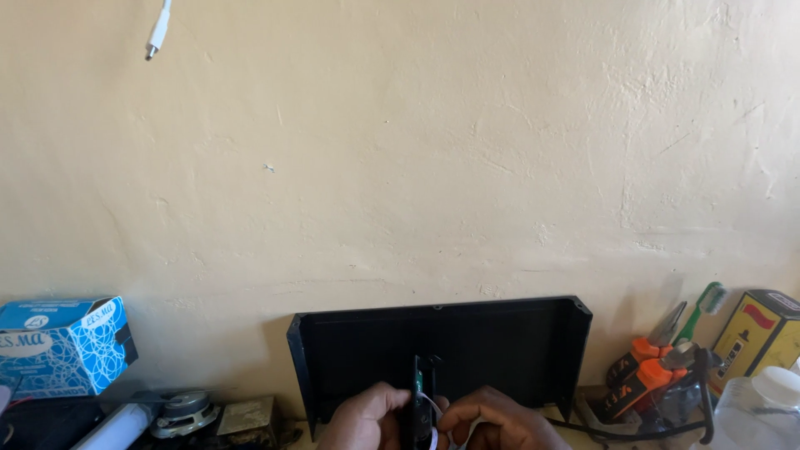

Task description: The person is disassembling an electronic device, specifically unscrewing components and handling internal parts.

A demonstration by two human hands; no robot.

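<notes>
Hands meet at the bottom edge of the view, low in front of the black panel point(442, 350) that leans upright against the wall point(417, 150). Between them stands a thin dark module point(419, 400), set on edge, with a sliver of green board showing along its top and a white strip trailing from its lower side. The left hand point(362, 421) has its fingers closed on the module's left face; the right hand point(492, 421) curls in from the other side, fingertips pinched together on the module's right edge where the white strip comes off. Both wrists are cut off by the frame. Left of the panel, on the cluttered bench, lie a small brown block point(247, 417), a round metal speaker part point(185, 410) and a white tube point(125, 425); farther left sits a blue box point(62, 343). Right of the panel, orange-handled pliers point(646, 371) rest beside a green-handled toothbrush point(704, 307), with a yellow carton point(762, 333) and a clear bottle with a white cap point(762, 408) beyond them. High above the panel and far to its left, a white plug point(158, 32) hangs against the wall.
</notes>
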